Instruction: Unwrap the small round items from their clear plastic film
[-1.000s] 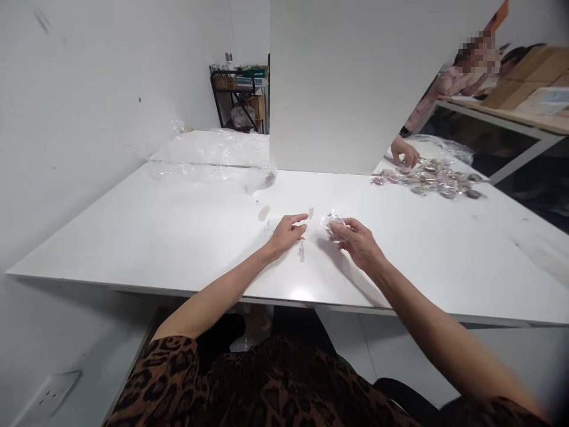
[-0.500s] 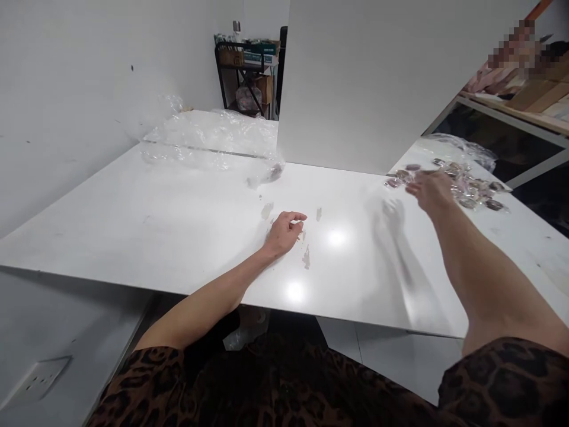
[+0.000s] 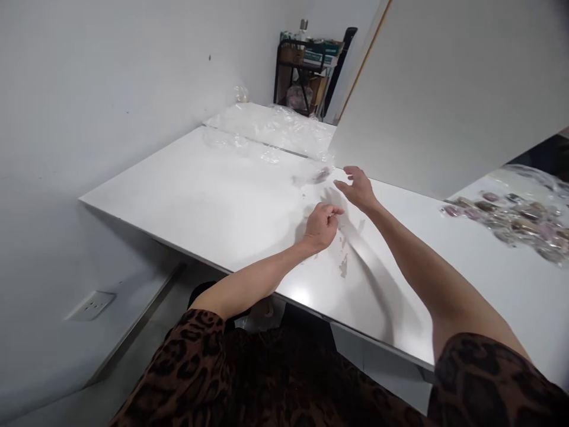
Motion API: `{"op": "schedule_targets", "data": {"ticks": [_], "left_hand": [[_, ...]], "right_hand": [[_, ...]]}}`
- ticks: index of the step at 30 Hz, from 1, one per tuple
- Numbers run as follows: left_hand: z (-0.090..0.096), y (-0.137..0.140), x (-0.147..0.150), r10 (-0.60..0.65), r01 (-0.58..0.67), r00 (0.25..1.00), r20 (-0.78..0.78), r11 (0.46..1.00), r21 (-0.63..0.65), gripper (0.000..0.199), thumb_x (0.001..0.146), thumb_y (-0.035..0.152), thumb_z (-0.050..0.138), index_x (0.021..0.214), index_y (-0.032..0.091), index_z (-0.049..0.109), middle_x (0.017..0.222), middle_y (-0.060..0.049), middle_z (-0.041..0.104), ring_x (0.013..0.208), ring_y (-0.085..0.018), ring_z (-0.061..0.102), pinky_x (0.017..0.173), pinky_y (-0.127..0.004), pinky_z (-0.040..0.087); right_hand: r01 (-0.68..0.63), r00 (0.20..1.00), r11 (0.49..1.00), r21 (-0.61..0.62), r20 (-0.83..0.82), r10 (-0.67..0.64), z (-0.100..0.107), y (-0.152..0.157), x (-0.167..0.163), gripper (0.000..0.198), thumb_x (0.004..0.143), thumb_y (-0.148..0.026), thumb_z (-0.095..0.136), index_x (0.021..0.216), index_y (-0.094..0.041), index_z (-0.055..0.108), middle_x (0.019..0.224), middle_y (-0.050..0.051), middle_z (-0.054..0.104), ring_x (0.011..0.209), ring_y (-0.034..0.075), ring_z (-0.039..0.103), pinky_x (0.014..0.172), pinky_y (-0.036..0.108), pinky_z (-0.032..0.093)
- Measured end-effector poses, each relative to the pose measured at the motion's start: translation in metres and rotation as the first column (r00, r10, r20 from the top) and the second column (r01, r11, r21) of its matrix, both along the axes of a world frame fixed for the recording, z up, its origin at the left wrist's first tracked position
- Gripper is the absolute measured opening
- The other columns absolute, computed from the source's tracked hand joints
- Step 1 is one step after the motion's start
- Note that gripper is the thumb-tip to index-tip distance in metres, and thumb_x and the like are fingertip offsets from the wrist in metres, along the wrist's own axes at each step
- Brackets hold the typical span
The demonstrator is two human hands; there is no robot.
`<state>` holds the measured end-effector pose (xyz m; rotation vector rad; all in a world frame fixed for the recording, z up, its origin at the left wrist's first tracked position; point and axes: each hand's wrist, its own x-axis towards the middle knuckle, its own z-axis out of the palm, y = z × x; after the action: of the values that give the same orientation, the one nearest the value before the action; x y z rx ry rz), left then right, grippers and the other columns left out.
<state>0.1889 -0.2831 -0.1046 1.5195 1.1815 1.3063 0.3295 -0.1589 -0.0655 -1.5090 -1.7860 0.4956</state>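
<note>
My left hand [image 3: 322,227] is low over the white table [image 3: 178,196], its fingers loosely curled and the index finger stretched out. A gap shows between index finger and thumb, and I see nothing held there. Beyond it and to the right, my right hand [image 3: 359,188] is raised above the table with fingers apart, holding nothing visible. Just left of the right fingertips lies a small dark purplish piece in clear wrapping [image 3: 320,175]. Grey worn patches [image 3: 344,265] mark the tabletop close to my left hand.
Several clear-wrapped purple and brown pieces [image 3: 520,222] lie spread at the right. Crumpled clear plastic film [image 3: 284,127] covers the table's far part. A large white panel [image 3: 448,101] stands behind. A black shelf rack [image 3: 300,65] holds boxes at the back. A wall borders the left.
My right hand has come from the wrapped pieces at the right to beside my left hand. My left hand stays near the worn patches. The view has turned to the right.
</note>
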Motion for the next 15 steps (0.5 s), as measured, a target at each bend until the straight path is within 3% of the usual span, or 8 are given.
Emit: {"op": "schedule_targets", "data": {"ticks": [2, 4, 7, 9, 12, 15], "left_hand": [[0.000, 0.005, -0.002, 0.041, -0.042, 0.999, 0.005, 0.999, 0.025, 0.030, 0.089, -0.001, 0.049, 0.094, 0.018, 0.071, 0.114, -0.009, 0.066, 0.095, -0.016, 0.066, 0.098, -0.034, 0.056], [0.000, 0.008, -0.003, 0.057, -0.058, 0.998, 0.022, 0.998, 0.031, 0.030, 0.090, -0.001, 0.049, 0.095, 0.018, 0.071, 0.115, -0.009, 0.066, 0.098, -0.017, 0.067, 0.100, -0.035, 0.056], [0.002, 0.009, -0.005, 0.062, -0.063, 0.997, 0.038, 0.998, 0.018, 0.027, 0.092, 0.002, 0.049, 0.096, 0.018, 0.071, 0.119, -0.010, 0.065, 0.095, -0.017, 0.067, 0.102, -0.037, 0.055], [0.003, 0.010, -0.005, 0.071, -0.071, 0.996, 0.045, 0.997, -0.009, 0.026, 0.092, 0.002, 0.050, 0.096, 0.018, 0.070, 0.121, -0.010, 0.065, 0.092, -0.017, 0.067, 0.103, -0.038, 0.055], [0.006, 0.013, -0.005, 0.100, -0.086, 0.987, 0.123, 0.990, -0.115, 0.023, 0.094, 0.006, 0.051, 0.102, 0.019, 0.068, 0.125, -0.009, 0.065, 0.087, -0.014, 0.066, 0.097, -0.034, 0.057], [0.012, 0.015, -0.007, 0.145, -0.027, 0.930, 0.339, 0.944, -0.330, 0.016, 0.103, 0.028, 0.054, 0.116, 0.020, 0.060, 0.125, -0.009, 0.064, 0.081, -0.013, 0.067, 0.079, -0.029, 0.059]], "right_hand": [[-0.046, 0.989, 0.999, 0.020, 0.139, 0.042, 0.001, 0.026, -0.027, 0.071, 0.077, -0.040, 0.080, 0.140, -0.015, 0.057, 0.156, 0.024, 0.049, 0.143, 0.042, 0.045, 0.117, 0.062, 0.037], [-0.103, 0.963, 0.994, 0.025, 0.254, 0.093, 0.000, 0.045, -0.047, 0.069, 0.081, -0.043, 0.078, 0.140, -0.015, 0.057, 0.163, 0.025, 0.040, 0.153, 0.047, 0.030, 0.121, 0.067, 0.026], [-0.150, 0.941, 0.989, 0.007, 0.307, 0.140, -0.005, 0.060, -0.059, 0.038, 0.079, -0.041, 0.081, 0.105, -0.015, 0.068, 0.146, 0.024, 0.055, 0.150, 0.049, 0.032, 0.120, 0.071, 0.022], [-0.116, 0.979, 0.993, 0.019, 0.170, 0.111, -0.008, 0.059, -0.055, 0.029, 0.074, -0.037, 0.083, 0.078, -0.019, 0.060, 0.116, 0.020, 0.068, 0.136, 0.045, 0.047, 0.116, 0.069, 0.031], [-0.038, 0.988, 0.997, 0.061, -0.146, 0.046, -0.005, 0.040, -0.037, 0.031, 0.079, -0.042, 0.074, 0.073, -0.024, 0.049, 0.086, 0.009, 0.065, 0.103, 0.032, 0.063, 0.099, 0.056, 0.050], [-0.012, 0.857, 0.996, 0.087, -0.512, 0.055, 0.008, -0.002, -0.014, 0.037, 0.076, -0.049, 0.076, 0.079, -0.026, 0.047, 0.085, 0.003, 0.064, 0.087, 0.024, 0.065, 0.082, 0.044, 0.056]]}}
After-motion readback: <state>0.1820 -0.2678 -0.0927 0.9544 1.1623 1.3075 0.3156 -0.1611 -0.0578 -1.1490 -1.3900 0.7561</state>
